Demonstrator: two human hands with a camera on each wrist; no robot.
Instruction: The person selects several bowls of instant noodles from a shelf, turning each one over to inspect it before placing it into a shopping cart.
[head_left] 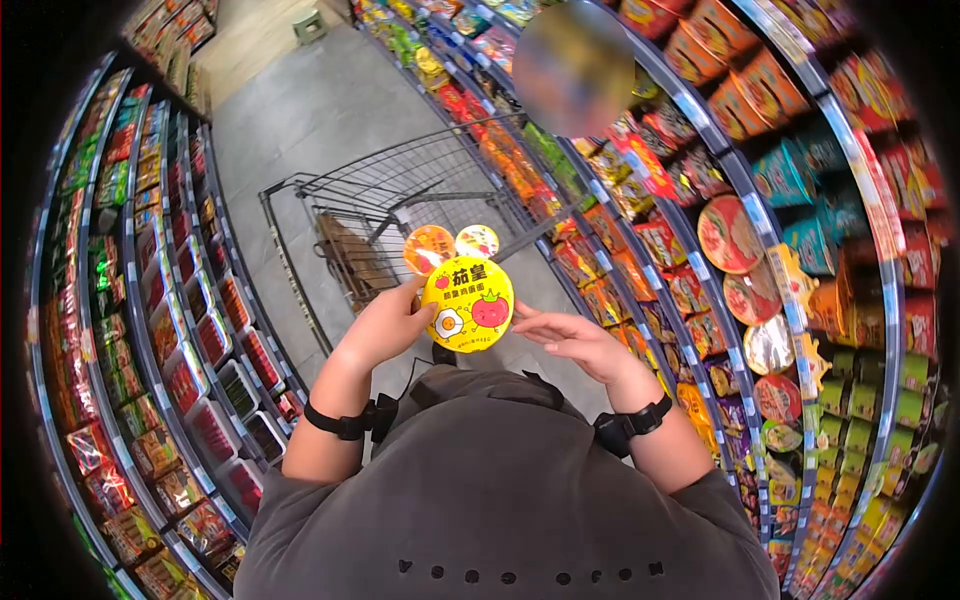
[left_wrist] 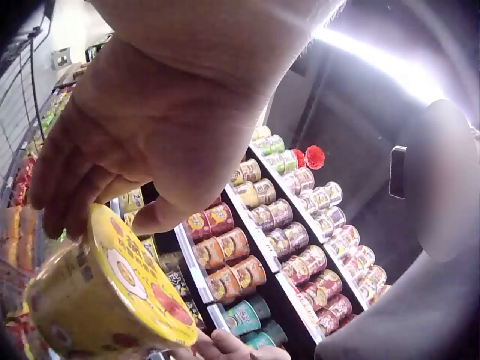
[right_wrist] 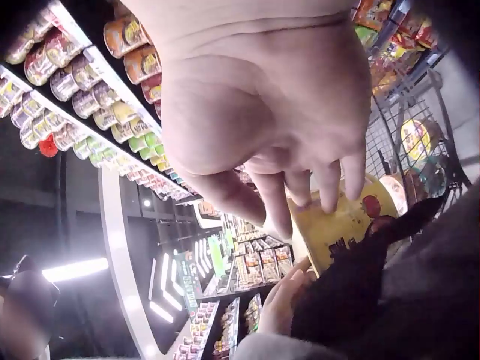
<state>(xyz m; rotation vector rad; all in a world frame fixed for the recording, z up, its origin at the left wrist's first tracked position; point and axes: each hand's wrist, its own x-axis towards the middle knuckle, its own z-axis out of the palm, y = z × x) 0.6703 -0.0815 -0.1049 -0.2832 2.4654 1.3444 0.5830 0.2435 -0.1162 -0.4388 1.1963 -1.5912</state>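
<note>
In the head view a yellow instant noodle cup (head_left: 468, 305) is held up in front of the waist, its printed lid facing up. My left hand (head_left: 385, 325) grips its left side, thumb by the lid's edge. The left wrist view shows the tilted cup (left_wrist: 112, 300) under the fingers of the left hand (left_wrist: 157, 127). On the other side is my right hand (head_left: 585, 345), fingers extended with the tips right at the cup's edge. In the right wrist view the fingers of the right hand (right_wrist: 270, 112) lie loosely along the cup (right_wrist: 337, 232).
A wire shopping cart (head_left: 268, 200) stands ahead, with a brown cardboard piece (head_left: 345, 255), an orange-lidded cup (head_left: 428, 247) and a pale-lidded cup (head_left: 477, 240) beyond the held one. Stocked shelves (head_left: 170, 300) line the left; noodle shelves (head_left: 740, 190) line the right.
</note>
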